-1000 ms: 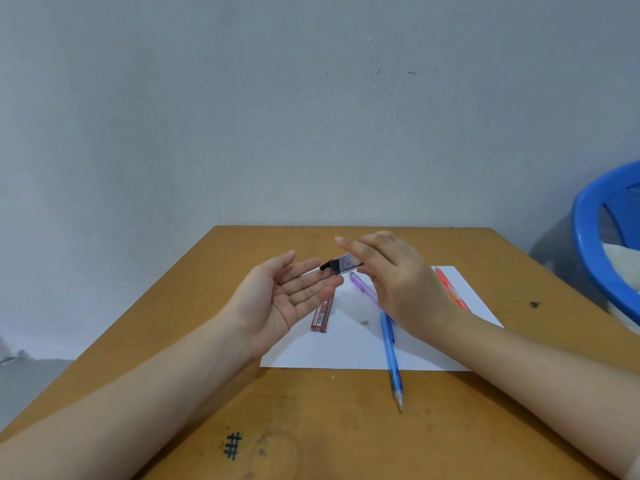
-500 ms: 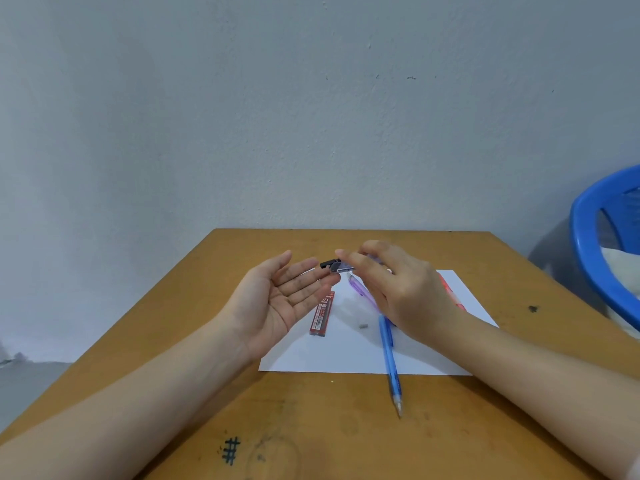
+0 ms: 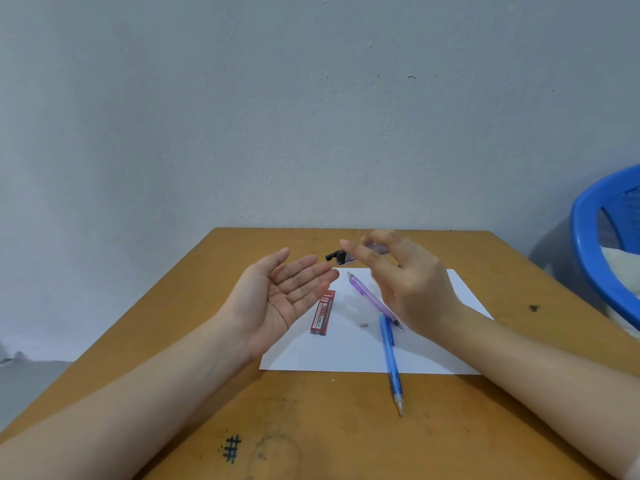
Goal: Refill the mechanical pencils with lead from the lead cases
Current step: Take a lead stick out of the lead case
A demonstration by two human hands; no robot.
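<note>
My right hand (image 3: pixel 412 285) pinches a clear lead case with a black cap (image 3: pixel 341 257), tilted cap-end toward my left hand (image 3: pixel 277 299). That left hand is held palm up, fingers straight, just below the case's cap, with nothing visible in the palm. On the white paper (image 3: pixel 346 355) lie a red 2B lead case (image 3: pixel 322 312), a purple mechanical pencil (image 3: pixel 367 295) and a blue mechanical pencil (image 3: pixel 390 358) whose tip reaches past the paper's near edge. A small grey piece (image 3: pixel 363 324) lies between the red case and the blue pencil.
The wooden table (image 3: pixel 311 427) has a black hash mark (image 3: pixel 231 448) near its front edge and a dark spot (image 3: pixel 533 308) at the right. A blue plastic chair (image 3: pixel 602 237) stands to the right of the table. A grey wall rises behind.
My right hand has lifted slightly with the clear case, fingers spreading more. The orange pencil seen earlier under my right hand is now hidden. My left palm stays in place.
</note>
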